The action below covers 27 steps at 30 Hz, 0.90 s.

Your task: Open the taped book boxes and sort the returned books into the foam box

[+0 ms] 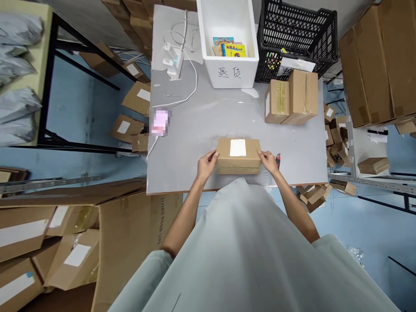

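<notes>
A brown cardboard box with a white label on top sits near the table's front edge, in the middle. My left hand grips its left end, fingers bent against the upper corner. At the opposite end, my right hand holds the right upper corner between thumb and fingers. Tape runs along the box's near side. Just beyond my right hand lies a red and black box cutter, partly hidden by that hand.
Two taped boxes stand at the table's back right, before a black crate. A white bin holds several booklets. A power strip and cables lie at left. A large carton full of boxes stands front left.
</notes>
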{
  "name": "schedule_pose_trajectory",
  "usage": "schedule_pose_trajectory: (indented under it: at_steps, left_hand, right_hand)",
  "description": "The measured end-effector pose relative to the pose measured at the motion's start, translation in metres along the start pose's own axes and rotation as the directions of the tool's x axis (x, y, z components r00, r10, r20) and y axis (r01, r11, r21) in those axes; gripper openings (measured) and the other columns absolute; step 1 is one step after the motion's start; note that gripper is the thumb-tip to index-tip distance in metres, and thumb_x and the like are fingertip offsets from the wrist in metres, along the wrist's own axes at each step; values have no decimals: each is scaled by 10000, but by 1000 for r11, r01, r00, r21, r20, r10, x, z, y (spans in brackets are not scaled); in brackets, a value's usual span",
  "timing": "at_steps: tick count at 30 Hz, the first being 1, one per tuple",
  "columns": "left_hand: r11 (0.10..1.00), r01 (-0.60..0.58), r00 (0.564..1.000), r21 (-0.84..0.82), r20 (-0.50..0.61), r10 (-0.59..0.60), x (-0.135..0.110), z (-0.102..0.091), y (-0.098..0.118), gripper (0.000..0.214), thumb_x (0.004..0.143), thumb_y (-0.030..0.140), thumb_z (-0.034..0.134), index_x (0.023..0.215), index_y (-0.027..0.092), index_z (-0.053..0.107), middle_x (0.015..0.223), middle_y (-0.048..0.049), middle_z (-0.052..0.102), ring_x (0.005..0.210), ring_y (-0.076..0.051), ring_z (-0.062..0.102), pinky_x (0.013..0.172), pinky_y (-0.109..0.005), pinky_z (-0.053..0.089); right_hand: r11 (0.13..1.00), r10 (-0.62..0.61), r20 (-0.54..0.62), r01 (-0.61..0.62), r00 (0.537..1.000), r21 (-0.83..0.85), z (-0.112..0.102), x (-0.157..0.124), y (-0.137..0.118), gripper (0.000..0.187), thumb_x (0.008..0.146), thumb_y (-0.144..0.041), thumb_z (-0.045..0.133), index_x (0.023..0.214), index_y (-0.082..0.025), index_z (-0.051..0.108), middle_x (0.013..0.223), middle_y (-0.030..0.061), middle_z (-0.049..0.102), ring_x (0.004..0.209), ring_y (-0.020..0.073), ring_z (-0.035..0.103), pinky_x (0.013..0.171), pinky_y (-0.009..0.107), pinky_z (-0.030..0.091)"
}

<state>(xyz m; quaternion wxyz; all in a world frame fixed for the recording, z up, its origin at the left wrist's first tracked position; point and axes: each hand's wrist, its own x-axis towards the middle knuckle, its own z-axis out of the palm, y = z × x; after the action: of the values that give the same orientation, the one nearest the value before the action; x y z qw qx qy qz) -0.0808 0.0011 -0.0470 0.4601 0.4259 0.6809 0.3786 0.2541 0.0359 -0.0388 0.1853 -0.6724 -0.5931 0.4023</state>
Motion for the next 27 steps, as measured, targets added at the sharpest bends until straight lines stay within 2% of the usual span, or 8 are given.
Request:
schedule_pose_trajectory:
  at_steps: [5,9,12,16,19,22,24,27]
  left_hand:
    - [998,42,999,-39,23,-41,-9,0,-3,658,993,688,666,1399,180,760,1507,-151,732,1417,-335,681,1233,-499,532]
    - [993,66,995,-102,82,-58,-11,-1,-8,695,962,699,711,1428,184,730,1562,-167,690,1449,-351,658,1246,-523,522]
    - [985,41,988,-166,155,-15,-6,-1,-14,757,895,631,812,1499,197,672,1596,-173,660,1462,-360,645,1236,-544,534]
    - [984,21,981,-179,193,15,7,1,-24,763,870,478,823,1560,221,621,1649,-162,612,1496,-358,617,1251,-561,516]
    - [989,37,982,-145,188,-9,18,4,-29,728,874,385,781,1568,232,620,1686,-151,574,1470,-354,638,1254,-560,509]
    - [991,42,978,-124,210,-15,25,9,-31,727,854,333,766,1560,226,628,1683,-147,577,1458,-347,646,1266,-550,496]
    - [992,47,976,-115,218,-21,25,13,-31,757,835,318,762,1572,225,617,1681,-145,579,1474,-350,630,1263,-550,496]
    - [994,50,979,-93,203,-30,17,18,-29,774,835,335,749,1589,240,602,1647,-143,612,1505,-360,601,1229,-566,522]
  right_hand:
    - [999,-1,8,0,1000,33,2,1,1,554,1068,-668,476,970,-243,819,922,65,702,1020,262,678,998,397,556]
    - [988,56,-20,-52,998,148,6,3,4,598,1016,-713,553,1221,-217,816,1097,110,775,1032,266,711,1049,452,571]
    - [954,100,-65,-77,993,289,7,3,6,721,970,-747,615,1411,-190,735,1314,160,775,1117,281,740,1077,466,590]
    - [920,7,-10,-2,1000,393,7,6,10,710,949,-686,679,1473,-208,700,1554,162,684,1289,307,729,1123,472,593]
    - [937,-22,56,1,998,350,7,12,15,667,927,-569,714,1500,-229,696,1562,132,688,1221,303,774,1158,520,574]
    - [959,8,89,-33,996,282,10,18,19,616,923,-467,693,1489,-224,711,1463,108,758,1143,301,805,1186,564,549]
    - [962,32,98,-57,995,269,14,18,20,615,909,-444,706,1484,-225,718,1416,101,783,1177,314,797,1193,571,544]
    - [950,34,89,-60,995,305,18,12,19,641,893,-497,736,1482,-242,724,1414,95,785,1345,335,723,1205,574,540]
